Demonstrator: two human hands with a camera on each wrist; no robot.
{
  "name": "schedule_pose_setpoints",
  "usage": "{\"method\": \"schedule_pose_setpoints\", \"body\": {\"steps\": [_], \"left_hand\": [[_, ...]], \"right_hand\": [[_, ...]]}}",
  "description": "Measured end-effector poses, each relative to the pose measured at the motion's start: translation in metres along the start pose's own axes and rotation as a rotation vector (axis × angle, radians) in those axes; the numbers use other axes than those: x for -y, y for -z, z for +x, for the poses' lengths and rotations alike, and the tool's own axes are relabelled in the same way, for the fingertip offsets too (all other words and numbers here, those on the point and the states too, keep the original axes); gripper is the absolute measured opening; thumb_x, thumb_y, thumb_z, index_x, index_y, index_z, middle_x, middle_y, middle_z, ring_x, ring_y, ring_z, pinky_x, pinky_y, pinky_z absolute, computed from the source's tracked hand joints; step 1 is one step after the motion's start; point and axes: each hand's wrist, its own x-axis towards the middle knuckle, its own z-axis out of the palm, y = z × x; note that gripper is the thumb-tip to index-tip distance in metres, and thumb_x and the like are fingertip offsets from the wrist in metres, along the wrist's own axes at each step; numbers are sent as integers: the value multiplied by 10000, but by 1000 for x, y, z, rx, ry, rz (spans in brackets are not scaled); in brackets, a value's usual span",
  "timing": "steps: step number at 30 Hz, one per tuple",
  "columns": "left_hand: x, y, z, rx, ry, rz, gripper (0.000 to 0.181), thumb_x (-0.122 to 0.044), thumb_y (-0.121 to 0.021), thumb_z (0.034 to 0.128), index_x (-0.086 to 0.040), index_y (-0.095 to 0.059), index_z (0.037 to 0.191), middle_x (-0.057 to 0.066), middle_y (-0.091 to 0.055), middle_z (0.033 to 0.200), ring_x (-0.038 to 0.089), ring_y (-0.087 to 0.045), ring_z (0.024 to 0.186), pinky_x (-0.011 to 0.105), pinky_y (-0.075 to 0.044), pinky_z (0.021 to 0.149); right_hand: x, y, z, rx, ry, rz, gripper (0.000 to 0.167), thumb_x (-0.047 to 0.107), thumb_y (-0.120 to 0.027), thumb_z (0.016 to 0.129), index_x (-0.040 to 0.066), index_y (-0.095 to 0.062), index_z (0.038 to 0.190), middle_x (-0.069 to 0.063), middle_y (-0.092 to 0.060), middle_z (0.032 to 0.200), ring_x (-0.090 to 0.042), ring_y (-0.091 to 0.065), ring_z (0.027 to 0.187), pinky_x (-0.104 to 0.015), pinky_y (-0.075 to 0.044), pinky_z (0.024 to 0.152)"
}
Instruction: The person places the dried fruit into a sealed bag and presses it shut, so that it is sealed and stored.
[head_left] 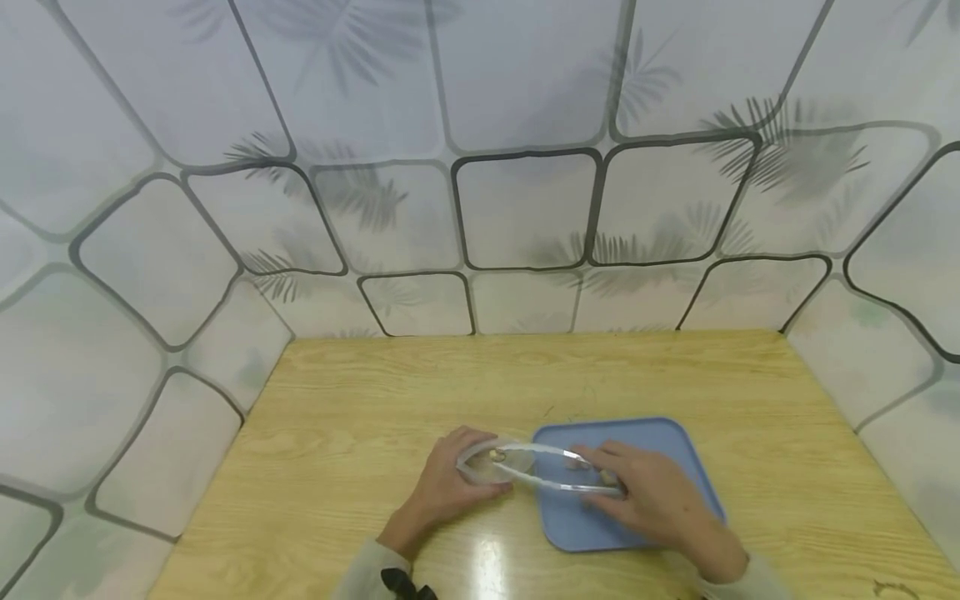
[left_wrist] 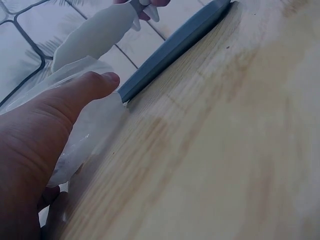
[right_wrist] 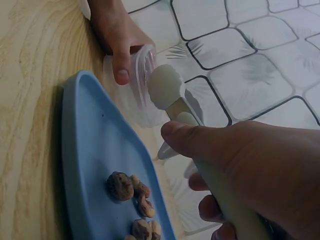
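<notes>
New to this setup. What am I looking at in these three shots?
No machine here, just a person's two bare hands. The wide picture comes from a camera worn on the head, looking forward and down; the other two come from cameras on the left and right wrists.

The left hand holds a translucent container. The right hand holds pale tongs, their tips at the container's mouth. A small piece shows near the tips; whether it is pinched is unclear. On the wooden table lies a blue tray with brown, lumpy pieces on it.

Wood-grained table (head_left: 360, 400) beside pale walls (head_left: 528, 212) (grey-lined, leaf-printed)
</notes>
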Motion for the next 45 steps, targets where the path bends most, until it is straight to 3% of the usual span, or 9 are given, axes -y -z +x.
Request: {"method": "schedule_pose_setpoints", "body": {"steps": [10,17,26,31,39,45], "left_hand": [[-4,1,0,18,32,-11,664,-399,-1009,740,-242,-740,1326,-73,-757,1212,105,-654,1070,292,-486,948],[-6,2,0,22,62,-3,672,-416,-1006,733,-269,-737,1331,-95,-751,1223,86,-644,1082,311,-446,976],[-7,2,0,17,72,1,675,-421,-1010,727,-268,-742,1327,-97,-754,1228,86,-652,1111,322,-453,998],[-7,3,1,20,67,13,678,-432,-1009,732,-270,-740,1333,-99,-755,1237,87,-657,1120,324,-455,997],[-6,2,0,26,63,20,688,-427,-1009,729,-278,-736,1343,-109,-753,1248,71,-655,1122,330,-456,1006],[-5,1,0,37,73,31,693,-431,-1009,726,-285,-736,1346,-119,-753,1255,53,-649,1129,336,-442,1019]], "right_hand": [[-1,6,-4,-9,-94,62,670,305,-968,810,157,-728,1418,106,-704,998,112,-379,678,-168,-382,583],[-8,16,-6,18,-161,15,700,325,-961,822,169,-704,1455,106,-675,970,107,-406,692,-176,-407,586],[-25,23,-12,41,-237,-83,581,391,-919,866,197,-753,1388,42,-784,1150,56,-471,721,-225,-422,599],[-35,26,-14,52,-266,-86,554,442,-890,893,236,-753,1389,115,-746,1059,56,-424,711,-243,-409,616],[-41,35,-16,58,-289,-109,539,491,-896,872,270,-775,1347,160,-698,975,23,-503,722,-254,-429,607],[-45,40,-21,73,-289,-124,549,478,-914,857,252,-783,1339,90,-767,1064,-40,-601,790,-330,-515,652]]}}
